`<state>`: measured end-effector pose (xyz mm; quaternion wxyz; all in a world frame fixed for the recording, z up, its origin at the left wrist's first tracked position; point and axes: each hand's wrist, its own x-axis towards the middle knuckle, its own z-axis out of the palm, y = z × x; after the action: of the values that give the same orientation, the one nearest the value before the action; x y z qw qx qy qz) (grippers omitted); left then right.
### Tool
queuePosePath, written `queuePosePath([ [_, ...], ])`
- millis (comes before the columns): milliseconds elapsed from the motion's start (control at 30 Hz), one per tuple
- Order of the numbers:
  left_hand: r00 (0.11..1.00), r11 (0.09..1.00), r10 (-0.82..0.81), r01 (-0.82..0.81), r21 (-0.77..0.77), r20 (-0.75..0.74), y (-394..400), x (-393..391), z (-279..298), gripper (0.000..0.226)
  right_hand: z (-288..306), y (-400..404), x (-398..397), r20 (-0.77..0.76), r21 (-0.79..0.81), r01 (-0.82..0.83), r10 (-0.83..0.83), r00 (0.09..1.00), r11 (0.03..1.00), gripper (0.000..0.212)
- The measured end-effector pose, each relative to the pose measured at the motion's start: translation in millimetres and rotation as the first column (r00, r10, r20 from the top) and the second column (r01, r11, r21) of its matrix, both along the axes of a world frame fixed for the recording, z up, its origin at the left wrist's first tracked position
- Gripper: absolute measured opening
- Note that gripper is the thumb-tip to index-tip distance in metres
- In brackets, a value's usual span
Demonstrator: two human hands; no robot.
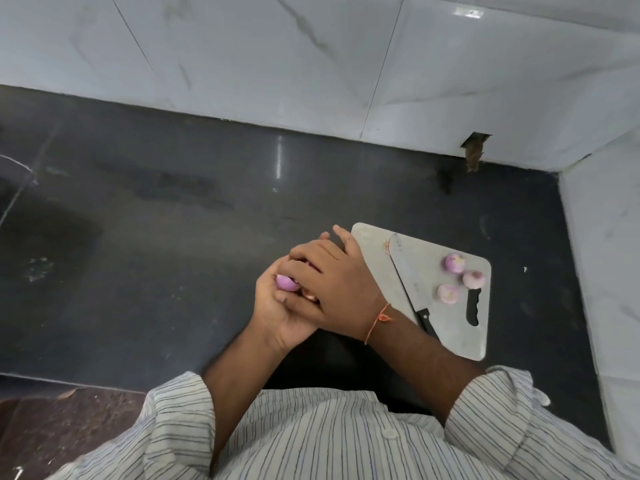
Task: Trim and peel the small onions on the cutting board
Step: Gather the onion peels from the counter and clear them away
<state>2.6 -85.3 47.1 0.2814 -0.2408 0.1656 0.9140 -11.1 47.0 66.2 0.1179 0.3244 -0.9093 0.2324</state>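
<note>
— Where's the onion (286,283) you hold?
— Between my left hand (277,306) and right hand (332,282), left of the board (374,258).
— And on the board?
— My knife (403,271), with three onions (462,278) to its right.

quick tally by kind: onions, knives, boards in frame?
Small onions: 4. Three lie on the cutting board. One onion is held between the left hand and right hand.
Knife: 1, lying on the board.
Cutting board: 1.
Total: 6.
</note>
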Motion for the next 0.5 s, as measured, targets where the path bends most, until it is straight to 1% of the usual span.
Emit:
queuePosePath([
  [133, 1.000, 1.000, 0.009, -0.009, -0.020, -0.017, 3, 4, 5, 0.049, 6, 6, 10, -0.017, 0.078, -0.015, 0.017, 1.000, 0.997, 0.033],
  [200, 1.000, 0.999, 0.012, -0.012, -0.040, -0.012, 4, 3, 6, 0.049, 9, 11, 13, -0.021, 0.110, -0.003, 0.006, 1.000, 0.994, 0.043],
  [267, 1.000, 1.000, 0.017, -0.018, -0.023, -0.013, 4, 3, 5, 0.051, 11, 16, 13, -0.054, 0.099, -0.004, 0.009, 0.999, 0.995, 0.051],
  [333, 1.000, 1.000, 0.010, -0.010, -0.012, 0.001, 3, 3, 6, 0.051, 15, 18, 13, -0.083, 0.039, -0.002, 0.005, 0.997, 0.999, 0.054],
  [400, 1.000, 0.999, -0.005, 0.004, -0.049, -0.013, 2, 2, 5, 0.047, 20, 21, 14, -0.071, -0.052, 0.009, -0.013, 0.997, 0.999, 0.054],
  [467, 1.000, 0.996, 0.001, -0.003, -0.087, -0.027, 1, -1, 2, 0.043, 25, 26, 15, -0.031, -0.175, 0.043, -0.049, 0.998, 0.984, 0.049],
  [500, 1.000, 0.996, 0.020, -0.021, -0.086, -0.017, 0, -3, 0, 0.042, 24, 31, 15, -0.008, -0.259, 0.085, -0.090, 0.996, 0.962, 0.043],
])
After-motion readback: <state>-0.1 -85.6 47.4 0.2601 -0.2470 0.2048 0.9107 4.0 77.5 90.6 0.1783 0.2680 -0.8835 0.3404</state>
